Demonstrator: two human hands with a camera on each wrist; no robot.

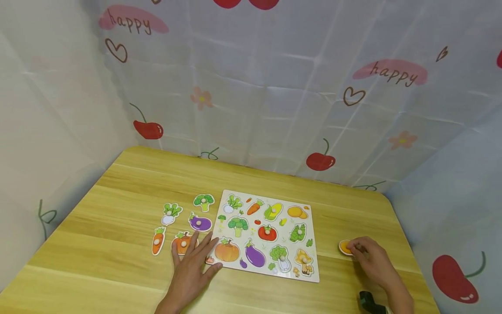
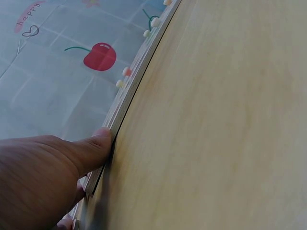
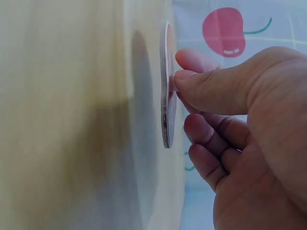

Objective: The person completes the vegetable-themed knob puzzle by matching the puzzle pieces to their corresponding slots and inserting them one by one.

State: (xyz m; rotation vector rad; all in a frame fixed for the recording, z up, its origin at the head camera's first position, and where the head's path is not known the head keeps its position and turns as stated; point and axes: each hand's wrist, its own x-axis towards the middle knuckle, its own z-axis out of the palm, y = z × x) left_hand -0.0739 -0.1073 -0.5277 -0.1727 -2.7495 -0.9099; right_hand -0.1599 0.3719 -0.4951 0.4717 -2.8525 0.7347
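Thumb and index finger of my right hand [image 1: 370,259] pinch the small knob of an orange puzzle piece [image 1: 343,247] at the right side of the table. In the right wrist view this piece [image 3: 166,96] is held off the tabletop, its shadow beside it. My left hand [image 1: 188,272] lies with spread fingers at the near left corner of the white vegetable puzzle board [image 1: 315,270]. Its thumb [image 2: 96,148] rests along the board's front edge in the left wrist view. Its outer fingers reach the loose pumpkin piece [image 1: 182,244].
Left of the board lie loose knobbed pieces: a broccoli [image 1: 204,202], an eggplant [image 1: 201,224], a white radish [image 1: 169,216] and a carrot [image 1: 157,243]. Knobbed corn [image 1: 272,212], tomato [image 1: 267,235], bok choy and mushroom pieces sit in the board. A printed curtain [image 1: 255,109] hangs behind the table.
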